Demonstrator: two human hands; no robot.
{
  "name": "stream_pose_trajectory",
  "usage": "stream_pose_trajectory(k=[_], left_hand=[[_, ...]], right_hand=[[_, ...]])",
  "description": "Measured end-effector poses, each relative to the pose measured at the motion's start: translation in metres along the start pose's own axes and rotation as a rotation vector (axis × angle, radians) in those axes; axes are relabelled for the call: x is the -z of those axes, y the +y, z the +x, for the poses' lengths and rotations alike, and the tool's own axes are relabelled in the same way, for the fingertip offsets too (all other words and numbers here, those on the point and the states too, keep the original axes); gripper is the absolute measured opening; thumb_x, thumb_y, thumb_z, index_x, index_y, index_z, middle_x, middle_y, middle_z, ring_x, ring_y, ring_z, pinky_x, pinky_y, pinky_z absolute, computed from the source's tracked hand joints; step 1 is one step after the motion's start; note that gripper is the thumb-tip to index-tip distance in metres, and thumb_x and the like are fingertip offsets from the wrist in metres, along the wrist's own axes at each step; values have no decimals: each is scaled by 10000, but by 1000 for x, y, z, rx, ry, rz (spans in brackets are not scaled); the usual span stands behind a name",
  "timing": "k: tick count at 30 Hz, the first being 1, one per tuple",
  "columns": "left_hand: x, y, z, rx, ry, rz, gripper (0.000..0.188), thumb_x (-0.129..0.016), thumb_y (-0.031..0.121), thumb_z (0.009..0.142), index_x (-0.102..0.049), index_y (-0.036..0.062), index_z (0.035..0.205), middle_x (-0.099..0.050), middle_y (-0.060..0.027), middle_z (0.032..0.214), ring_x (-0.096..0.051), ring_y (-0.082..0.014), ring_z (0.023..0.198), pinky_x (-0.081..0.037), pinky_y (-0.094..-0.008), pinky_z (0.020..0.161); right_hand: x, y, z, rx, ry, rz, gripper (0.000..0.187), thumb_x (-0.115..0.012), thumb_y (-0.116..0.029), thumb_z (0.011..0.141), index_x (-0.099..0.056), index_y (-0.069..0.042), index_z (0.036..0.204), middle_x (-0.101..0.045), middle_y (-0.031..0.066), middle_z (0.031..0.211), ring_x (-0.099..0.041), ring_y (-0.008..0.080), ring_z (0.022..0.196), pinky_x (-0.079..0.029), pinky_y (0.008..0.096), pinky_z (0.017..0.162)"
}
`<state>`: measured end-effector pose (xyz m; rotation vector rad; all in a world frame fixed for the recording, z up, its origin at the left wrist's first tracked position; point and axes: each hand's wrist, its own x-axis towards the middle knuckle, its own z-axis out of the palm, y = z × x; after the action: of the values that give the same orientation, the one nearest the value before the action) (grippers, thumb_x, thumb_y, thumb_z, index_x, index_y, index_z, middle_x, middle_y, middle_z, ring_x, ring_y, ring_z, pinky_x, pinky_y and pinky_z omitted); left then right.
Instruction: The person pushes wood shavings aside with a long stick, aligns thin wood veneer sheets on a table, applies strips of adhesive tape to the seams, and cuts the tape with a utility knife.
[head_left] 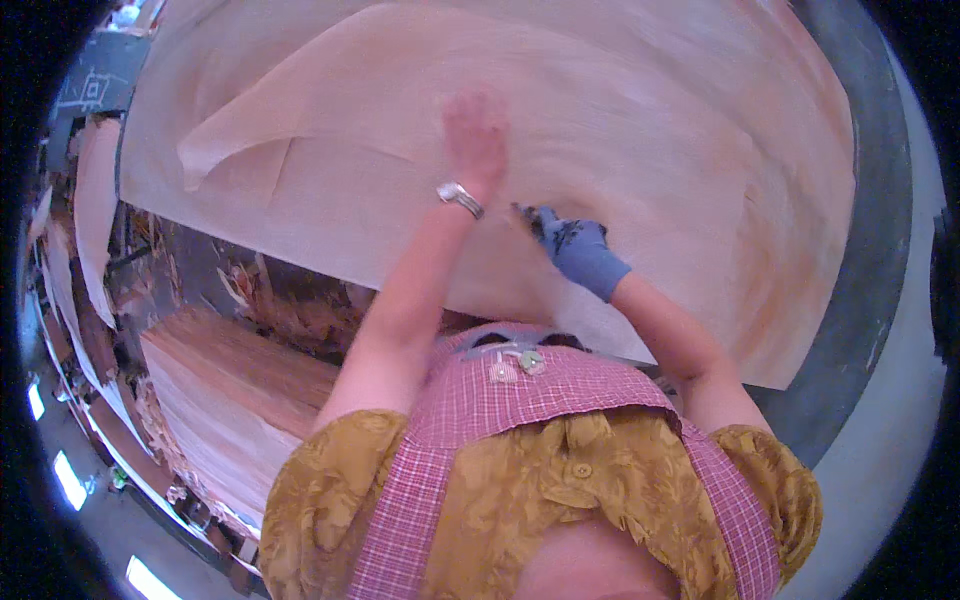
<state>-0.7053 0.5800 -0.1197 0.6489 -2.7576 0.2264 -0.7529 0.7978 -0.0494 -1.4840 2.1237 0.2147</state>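
A large, thin sheet of pinkish wood veneer (620, 130) spreads before me, with a folded or overlapping piece (300, 110) toward its far left. My left hand (476, 135), bare and with a metal-banded watch (460, 198) at the wrist, lies flat on the sheet, fingers stretched out and slightly blurred. To its right and nearer, my right hand (578, 250) wears a blue glove with dark finger coating. Its fingers are closed round a small dark-tipped tool (520, 210) pointing left over the veneer; the rest of that tool is hidden in the glove.
Beneath the veneer is a dark green-grey table (880, 200), showing along the right side. At the left lower side stands a stack of veneer sheets (225, 390), with torn scraps (290, 300) between it and the table. More long veneer strips (97, 210) hang at the far left.
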Motion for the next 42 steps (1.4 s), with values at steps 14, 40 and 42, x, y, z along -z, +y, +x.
stream_pose_trajectory(k=[14,40,42], left_hand=[[12,50,0,135,-9,-130,555,-585,426,860,-473,264,1379,-406,-25,1459,-331,-284,1362,-188,-560,1122],[38,-41,37,485,-54,-674,568,-741,331,761,-530,53,1208,-551,-146,1213,-493,-361,1135,-394,-472,966],[36,-79,63,481,113,-493,690,-783,343,731,-475,56,1278,-544,-174,1220,-501,-368,1116,-405,-456,954]], right_hand=[[-36,302,-184,227,109,-86,127,-526,-267,923,-595,-160,926,-643,67,713,-630,292,661,-472,464,656],[164,-8,299,620,257,-212,142,-500,-255,944,-561,-138,997,-653,103,859,-669,312,796,-524,446,619],[160,-1,294,629,256,-244,152,-522,-239,906,-598,-153,1006,-672,96,884,-674,315,775,-525,441,610]])
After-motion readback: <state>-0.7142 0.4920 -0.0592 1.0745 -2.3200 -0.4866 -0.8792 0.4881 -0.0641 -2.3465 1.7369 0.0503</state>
